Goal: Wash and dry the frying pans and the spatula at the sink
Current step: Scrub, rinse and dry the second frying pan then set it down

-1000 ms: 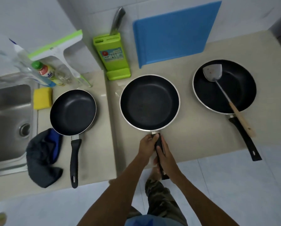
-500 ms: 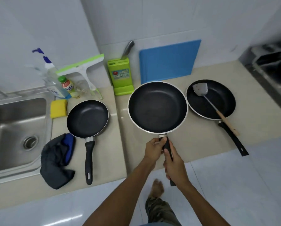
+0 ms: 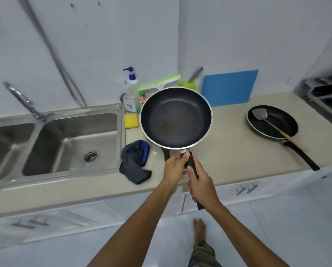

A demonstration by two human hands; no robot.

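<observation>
I hold a black frying pan (image 3: 175,117) with a silver rim in the air above the counter. My left hand (image 3: 174,167) grips its black handle close to the pan, and my right hand (image 3: 201,185) grips the handle further back. A second black pan (image 3: 273,122) lies on the counter at the right with a metal spatula (image 3: 265,119) with a wooden handle resting in it. The small third pan is almost wholly hidden behind the lifted one; only part of its handle (image 3: 165,154) shows. The steel double sink (image 3: 65,139) is at the left.
A dark cloth (image 3: 135,162) lies beside the sink. A yellow sponge (image 3: 131,120), soap bottles (image 3: 131,93), a green squeegee (image 3: 159,83), a knife block (image 3: 188,84) and a blue cutting board (image 3: 228,87) stand along the wall. A faucet (image 3: 24,102) rises behind the sink.
Both hands have lifted the middle pan off the counter and carried it left, over the small pan. The view has pulled back and swung left, bringing the sink into view.
</observation>
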